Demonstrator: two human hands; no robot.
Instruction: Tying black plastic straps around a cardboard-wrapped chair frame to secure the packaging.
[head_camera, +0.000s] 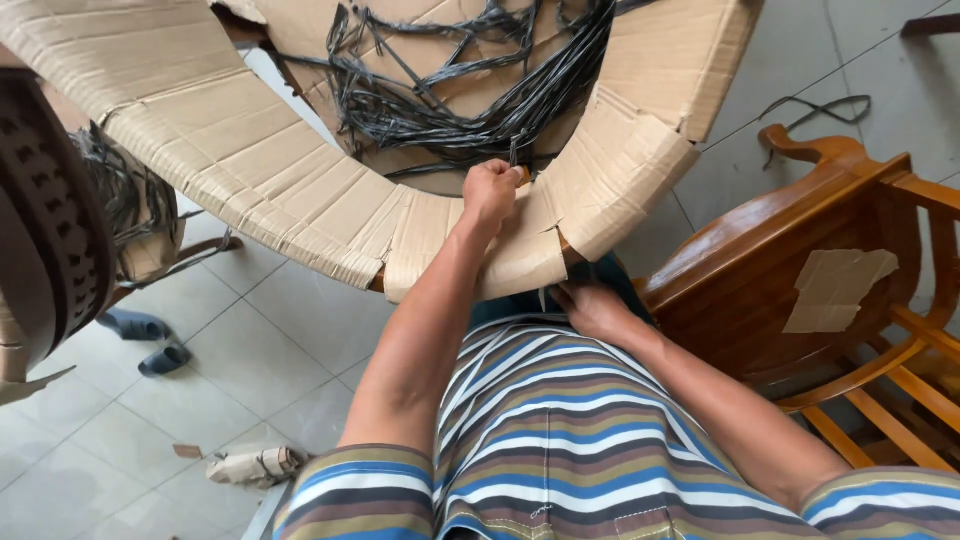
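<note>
**At the curved cardboard rim: left fist clenched on strap end, right hand tucked below**

At the lap edge of the big cardboard-wrapped hoop (300, 190), the left hand (490, 192) sits on the rim w/ fingers clenched in a fist around a thin dark strap end (515, 152) that runs up into the tangle of black plastic straps (470, 95) lying on cardboard inside the curve. Right hand (590, 308) is low, under the hoop edge against the striped shirt (560, 440); its fingers are curled under the cardboard flap (525, 265), grip hidden, can't tell what it has or whether it's closed.

Surroundings: wooden chair (800, 290) on the right w/ a cardboard patch on the seat, sandals (150, 340) on the tiled floor (200, 410) at left, small wrapped scrap near the bottom.

Doing it well, my read: keep the strap taut and in line w/ the rim, brace the hoop from below w/ the right hand so the wrap doesn't shift, and pull steady, not jerky, so the cardboard segments stay flat and the loose straps don't snag.
</note>
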